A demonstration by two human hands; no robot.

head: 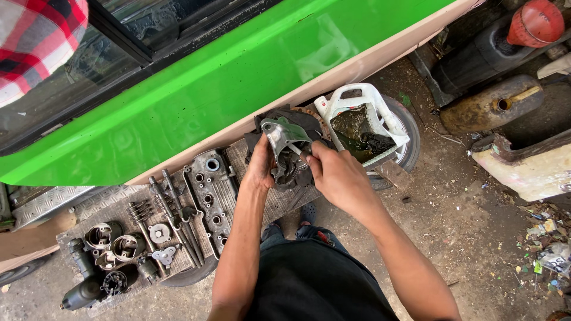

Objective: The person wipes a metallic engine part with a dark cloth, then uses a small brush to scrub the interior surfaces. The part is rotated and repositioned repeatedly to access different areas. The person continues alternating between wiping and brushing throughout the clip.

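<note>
1. My left hand [260, 166] wraps its grip closed around the back of a cast metal engine housing [284, 151], holding it upright at chest height so its open face turns toward me.
2. My right hand [336, 175] pinches a thin tool [297, 150], its grip closed on the shaft; the tip rests against the housing's inner face. What kind of tool it is I cannot tell.
3. The housing hangs just above a dark rag [297, 122] and beside a cut-open white jug [366, 122] holding dark oily liquid, probably kept close so drips and rinsing stay in 1 spot.
4. A checker-plate table [113, 199] to my left carries the laid-out parts: a cylinder head [211, 190], pistons [113, 241], and long bolts [175, 217], set in rows, apparently to keep them sorted.
5. The table stands against a green vehicle panel [238, 77].
6. Another person's red plaid sleeve [38, 41] shows at the upper left, well apart from my hands.
</note>
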